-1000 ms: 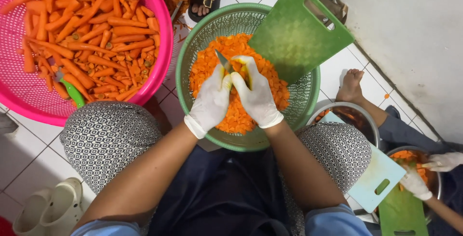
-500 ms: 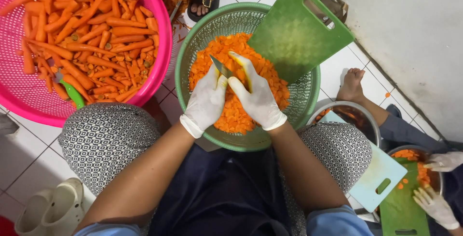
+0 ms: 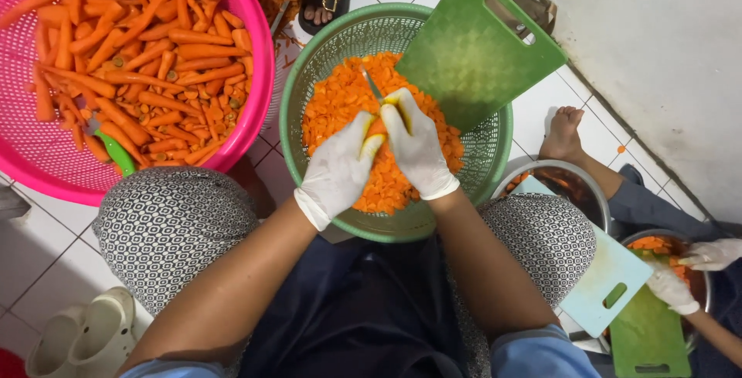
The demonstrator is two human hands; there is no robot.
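Both my hands wear white gloves and meet over a green perforated basket (image 3: pixel 495 154) full of sliced carrot (image 3: pixel 336 107). My left hand (image 3: pixel 340 169) holds a carrot piece (image 3: pixel 376 128) between its fingers. My right hand (image 3: pixel 417 150) grips a small knife (image 3: pixel 371 84) whose blade points away over the slices. A green cutting board (image 3: pixel 475 49) leans tilted on the basket's far right rim.
A pink basket (image 3: pixel 255 115) of whole peeled carrots with a green peeler (image 3: pixel 116 150) sits at the left. At the right another person's gloved hands (image 3: pixel 696 270) work over a green board (image 3: pixel 649 339) and metal bowls. White clogs (image 3: pixel 85 339) lie lower left on the tiled floor.
My hands stay together over the green basket with only small shifts of the fingers and knife. The other person's hands at the right have moved over their board.
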